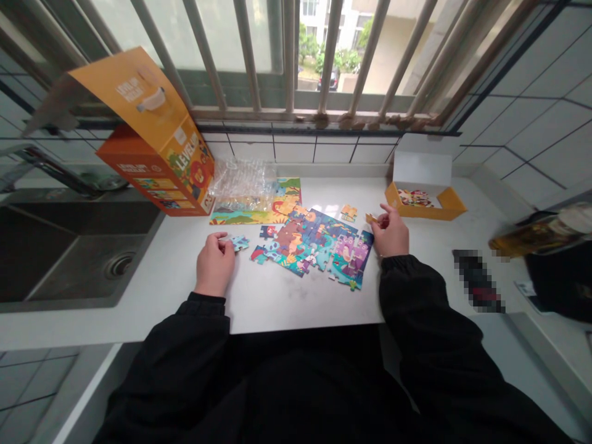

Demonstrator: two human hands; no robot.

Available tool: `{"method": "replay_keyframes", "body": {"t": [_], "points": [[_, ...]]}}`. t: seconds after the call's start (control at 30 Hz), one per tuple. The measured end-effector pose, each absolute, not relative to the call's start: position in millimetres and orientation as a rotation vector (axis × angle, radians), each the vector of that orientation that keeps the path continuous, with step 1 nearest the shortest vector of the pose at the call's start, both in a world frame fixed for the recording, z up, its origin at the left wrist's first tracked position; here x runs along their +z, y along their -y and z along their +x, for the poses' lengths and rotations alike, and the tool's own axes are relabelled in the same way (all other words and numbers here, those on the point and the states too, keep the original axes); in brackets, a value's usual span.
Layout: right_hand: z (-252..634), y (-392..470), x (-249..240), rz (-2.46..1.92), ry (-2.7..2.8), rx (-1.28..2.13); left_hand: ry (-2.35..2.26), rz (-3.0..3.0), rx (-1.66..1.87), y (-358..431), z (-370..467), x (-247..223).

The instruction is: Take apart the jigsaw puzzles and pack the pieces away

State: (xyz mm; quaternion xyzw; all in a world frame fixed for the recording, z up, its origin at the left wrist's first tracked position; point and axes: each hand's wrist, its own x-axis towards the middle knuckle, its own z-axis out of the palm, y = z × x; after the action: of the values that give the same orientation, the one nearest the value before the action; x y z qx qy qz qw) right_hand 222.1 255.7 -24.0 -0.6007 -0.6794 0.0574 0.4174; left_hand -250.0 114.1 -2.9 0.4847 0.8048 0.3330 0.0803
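Observation:
A partly joined jigsaw puzzle (319, 243) in blue, purple and brown lies on the white counter between my hands. Left of it, my left hand (215, 264) pinches a light blue puzzle piece (240, 243) between thumb and fingers. My right hand (391, 233), at the puzzle's upper right, grips a small orange-yellow puzzle piece (370, 218) at its fingertips. A loose yellow piece (349, 213) rests just above the puzzle's top edge. Another dark blue and red piece (267, 232) sits by its left side.
Behind the puzzle lies a colourful picture sheet (289, 196) partly under crumpled clear plastic (243, 180). An orange puzzle box (157, 166) stands open beside the sink (78, 246). At back right is an open yellow box (430, 203) with pieces inside. A bottle (531, 237) lies far right.

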Motion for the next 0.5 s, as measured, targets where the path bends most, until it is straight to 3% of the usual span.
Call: {"method": "replay_keyframes", "body": {"t": [0.3, 0.5], "points": [[203.8, -296.1, -12.2, -1.363, 1.884, -0.02, -2.444, 1.579, 0.983, -121.2, -251.1, -11.6], [180.1, -316.6, -33.6, -1.339, 2.036, 0.072, -2.407, 1.675, 1.091, -119.5, -248.1, -7.8]]}}
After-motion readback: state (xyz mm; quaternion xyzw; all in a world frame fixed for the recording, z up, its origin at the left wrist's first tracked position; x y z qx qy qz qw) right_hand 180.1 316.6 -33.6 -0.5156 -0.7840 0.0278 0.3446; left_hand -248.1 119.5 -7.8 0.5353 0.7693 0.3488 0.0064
